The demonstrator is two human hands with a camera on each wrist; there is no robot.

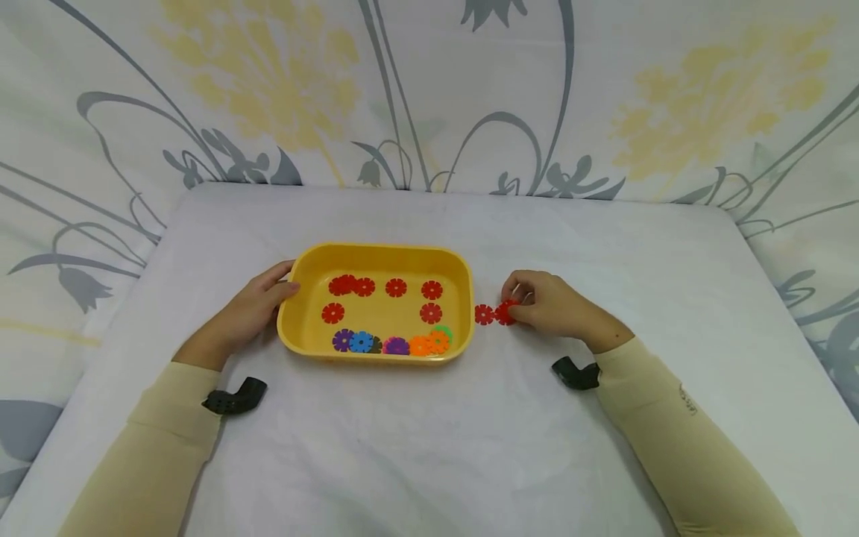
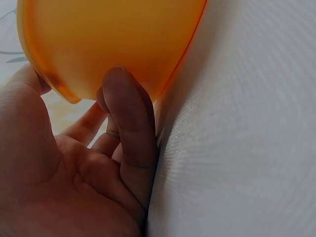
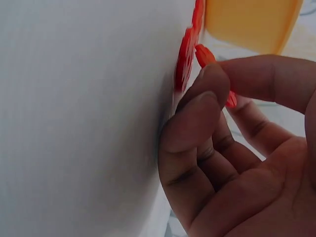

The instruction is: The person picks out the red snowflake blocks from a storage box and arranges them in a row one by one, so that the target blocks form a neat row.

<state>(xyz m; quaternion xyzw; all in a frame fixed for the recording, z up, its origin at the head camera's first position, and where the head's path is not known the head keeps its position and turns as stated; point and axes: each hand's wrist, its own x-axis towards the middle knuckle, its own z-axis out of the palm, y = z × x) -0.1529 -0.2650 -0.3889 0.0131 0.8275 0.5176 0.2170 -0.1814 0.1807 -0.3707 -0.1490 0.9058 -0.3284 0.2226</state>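
Note:
My left hand point(image 1: 244, 313) grips the left end of a yellow plastic tub point(image 1: 376, 257), with its fingers point(image 2: 129, 113) up against the outer wall. Just beyond the tub's right end, my right hand point(image 1: 553, 306) pinches a red flower-shaped plastic disc point(image 3: 206, 55) between thumb and fingertips. This disc is tilted, close over flat red discs point(image 3: 184, 61) lying on the cloth in a line. One such red disc point(image 1: 484, 315) shows between the tub and the right hand. The right hand's fingers partly hide the held disc.
Inside the tub, several red discs point(image 1: 396, 288) are spread along the back and sides. Purple point(image 1: 343, 340), blue point(image 1: 362, 342), orange point(image 1: 439, 342) and green discs gather along its front wall. A white cloth point(image 1: 376, 447) covers the table, and a flowered curtain point(image 1: 429, 97) hangs behind.

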